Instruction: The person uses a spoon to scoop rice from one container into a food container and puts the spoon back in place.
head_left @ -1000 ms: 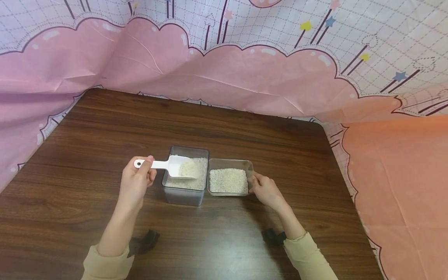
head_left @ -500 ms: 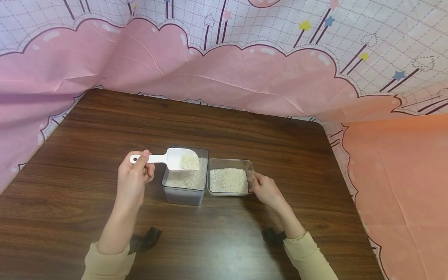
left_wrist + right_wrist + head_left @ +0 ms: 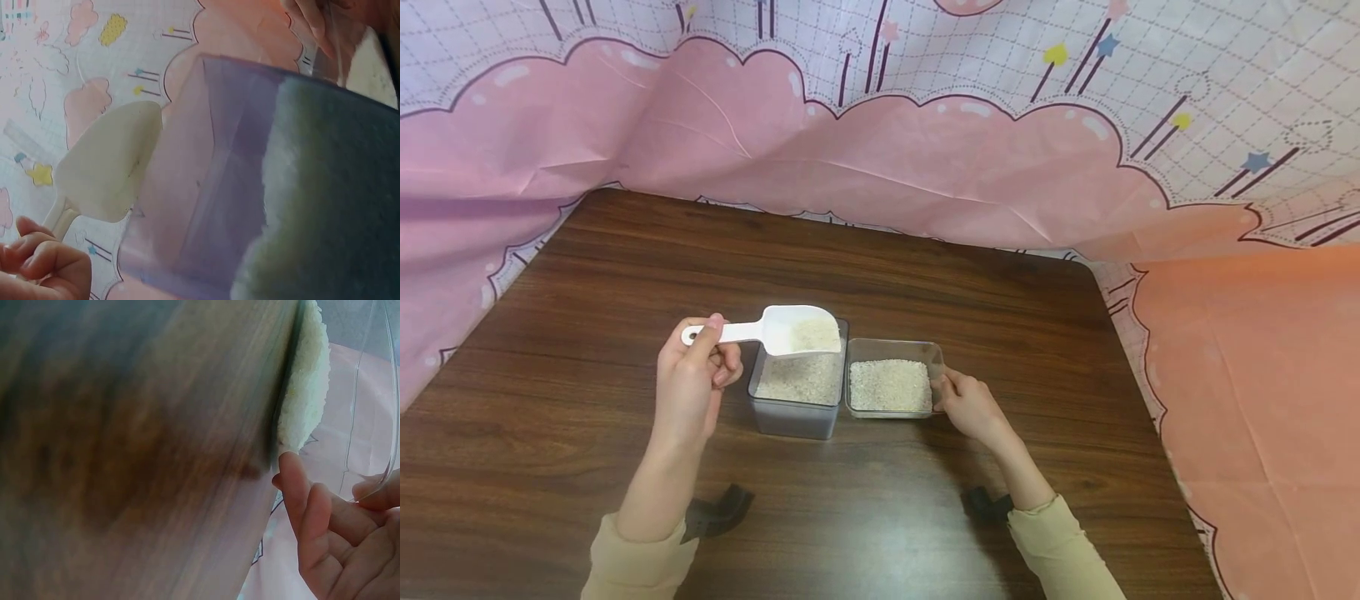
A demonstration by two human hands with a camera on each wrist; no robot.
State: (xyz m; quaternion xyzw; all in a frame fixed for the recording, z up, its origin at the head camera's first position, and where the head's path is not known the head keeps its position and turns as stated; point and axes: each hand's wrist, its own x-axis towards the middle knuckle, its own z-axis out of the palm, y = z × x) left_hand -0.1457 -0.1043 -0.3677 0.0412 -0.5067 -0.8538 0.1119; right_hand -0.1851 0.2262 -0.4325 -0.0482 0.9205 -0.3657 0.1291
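While the left hand pinches the handle of the white scoop, the scoop's bowl hangs over the grey bin, part-loaded with white grains. Right hand grips the side wall of the clear box, just beside the bin. Step in hand, as judged: transferring a scoopful, not yet tipped. Next move likely calls for a level sideways carry, then tipping over the steadied box.
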